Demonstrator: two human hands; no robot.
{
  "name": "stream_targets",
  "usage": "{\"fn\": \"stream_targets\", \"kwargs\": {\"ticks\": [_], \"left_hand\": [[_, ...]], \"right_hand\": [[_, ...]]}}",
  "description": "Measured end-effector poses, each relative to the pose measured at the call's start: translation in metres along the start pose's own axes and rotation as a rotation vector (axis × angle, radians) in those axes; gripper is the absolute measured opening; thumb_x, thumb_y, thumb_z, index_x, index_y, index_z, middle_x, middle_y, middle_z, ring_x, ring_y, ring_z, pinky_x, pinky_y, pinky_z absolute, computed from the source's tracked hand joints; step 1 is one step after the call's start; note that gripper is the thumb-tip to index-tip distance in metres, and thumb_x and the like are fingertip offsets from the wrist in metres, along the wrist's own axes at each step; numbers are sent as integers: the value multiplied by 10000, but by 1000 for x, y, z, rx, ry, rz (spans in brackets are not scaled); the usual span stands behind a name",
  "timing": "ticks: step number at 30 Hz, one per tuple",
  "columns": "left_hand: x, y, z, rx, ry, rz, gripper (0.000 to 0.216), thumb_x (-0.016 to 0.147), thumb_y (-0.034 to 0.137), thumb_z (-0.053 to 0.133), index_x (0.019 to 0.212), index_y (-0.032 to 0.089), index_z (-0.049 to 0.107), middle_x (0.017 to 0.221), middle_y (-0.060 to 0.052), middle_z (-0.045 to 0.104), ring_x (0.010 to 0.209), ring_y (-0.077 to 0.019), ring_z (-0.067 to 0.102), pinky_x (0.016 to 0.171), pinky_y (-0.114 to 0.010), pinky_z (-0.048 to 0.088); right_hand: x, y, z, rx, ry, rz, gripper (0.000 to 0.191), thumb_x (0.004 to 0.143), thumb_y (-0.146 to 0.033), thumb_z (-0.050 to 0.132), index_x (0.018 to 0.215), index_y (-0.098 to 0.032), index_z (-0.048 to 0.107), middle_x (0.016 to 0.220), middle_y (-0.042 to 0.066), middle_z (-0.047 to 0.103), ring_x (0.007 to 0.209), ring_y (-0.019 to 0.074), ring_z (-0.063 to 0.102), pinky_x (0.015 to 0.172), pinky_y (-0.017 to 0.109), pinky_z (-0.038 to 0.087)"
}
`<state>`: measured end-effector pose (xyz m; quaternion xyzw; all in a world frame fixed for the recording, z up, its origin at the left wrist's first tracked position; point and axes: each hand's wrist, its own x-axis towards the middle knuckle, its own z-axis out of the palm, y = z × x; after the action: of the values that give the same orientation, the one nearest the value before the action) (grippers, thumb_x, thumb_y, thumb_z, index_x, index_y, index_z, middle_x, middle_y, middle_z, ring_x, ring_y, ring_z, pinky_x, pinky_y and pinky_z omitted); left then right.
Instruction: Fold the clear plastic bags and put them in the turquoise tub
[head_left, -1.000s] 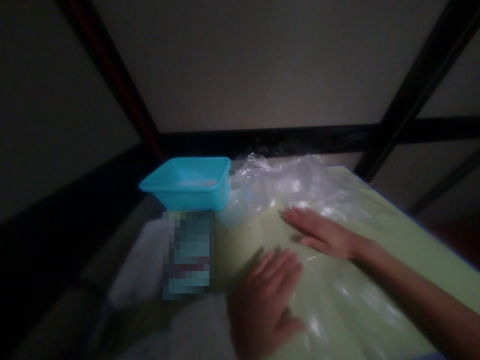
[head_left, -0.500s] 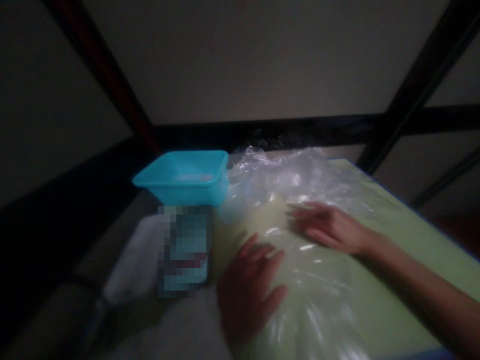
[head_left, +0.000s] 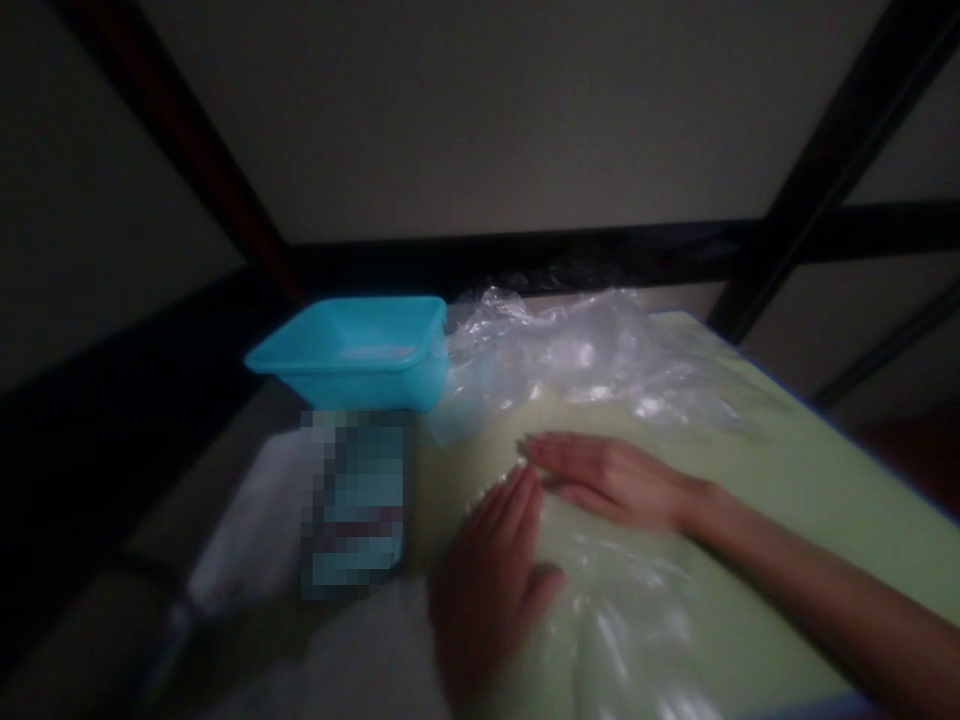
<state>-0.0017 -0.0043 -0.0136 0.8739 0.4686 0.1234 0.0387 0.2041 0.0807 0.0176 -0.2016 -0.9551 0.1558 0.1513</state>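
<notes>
A clear plastic bag [head_left: 637, 580] lies spread over the pale green tabletop [head_left: 780, 520]. My left hand [head_left: 491, 575] rests flat on its near left part, fingers stretched out and thumb apart. My right hand [head_left: 611, 475] reaches in from the right and lies flat on the plastic too, its fingertips close to those of the left. Neither hand grips anything. Behind them a heap of crumpled clear plastic [head_left: 585, 355] shines at the table's far side.
A turquoise plastic basin [head_left: 352, 365] stands at the far left, with something pale inside. Left of my hands lies a pixelated bluish item [head_left: 360, 510] beside white material [head_left: 251, 520]. A wall with dark beams [head_left: 525, 255] rises behind the table.
My right hand has moved left and nearer to me, down onto the plastic by my left hand. The left hand's fingers have straightened and drawn together.
</notes>
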Motion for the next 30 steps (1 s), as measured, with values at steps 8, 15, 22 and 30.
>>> {"fn": "stream_targets", "kwargs": {"ticks": [8,15,22,30], "left_hand": [[11,9,-22,66,-276,-52,737,837,484,571,1424,107,332,1518,-142,219,1408,-317,205,1128,-568,231],[11,0,-29,42,-312,-28,847,830,645,480,1454,112,268,1523,-148,188,1412,-319,179,1133,-537,224],[4,-29,-10,4,10,-30,634,955,482,345,1450,101,237,1509,-180,269,1411,-276,223,1135,-522,237],[0,-17,-10,-24,178,23,513,965,368,344,1396,90,346,1479,-155,357,1366,-281,342,1079,-492,398]], "right_hand": [[-6,22,9,-80,-114,98,706,953,-542,315,1468,-67,225,1521,156,209,1422,208,139,1167,416,157],[-8,28,8,-116,-121,134,732,947,-568,291,1480,-77,184,1529,155,168,1424,213,111,1168,420,150],[-14,24,9,-200,-63,293,785,916,-626,296,1472,-76,233,1520,161,205,1408,266,179,1155,430,204],[-19,8,4,-334,54,404,733,926,-581,342,1450,-71,291,1485,188,303,1387,293,256,1134,492,226]]}}
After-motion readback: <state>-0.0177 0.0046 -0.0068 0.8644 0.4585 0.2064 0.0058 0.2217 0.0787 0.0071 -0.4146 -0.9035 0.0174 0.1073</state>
